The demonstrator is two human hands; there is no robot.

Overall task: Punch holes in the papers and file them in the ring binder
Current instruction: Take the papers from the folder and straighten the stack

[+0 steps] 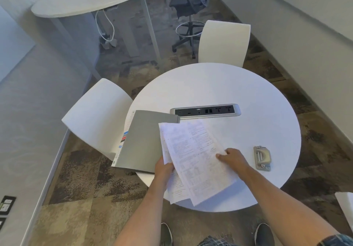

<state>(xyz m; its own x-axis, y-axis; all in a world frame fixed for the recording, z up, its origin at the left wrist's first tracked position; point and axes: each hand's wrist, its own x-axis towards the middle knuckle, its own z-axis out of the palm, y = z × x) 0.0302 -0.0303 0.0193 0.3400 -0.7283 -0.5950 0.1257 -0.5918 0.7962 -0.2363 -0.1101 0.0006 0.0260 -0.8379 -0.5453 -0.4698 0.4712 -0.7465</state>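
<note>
left grip and right grip hold papers.

The far half of the table lies bare beyond the socket strip, open to a reach from any side. Bare surface also runs between the papers and the punch, and right of the punch to the rim. On the left the binder overhangs the rim, its edge under the papers. Two chairs stand close against the left and far rims.
</note>
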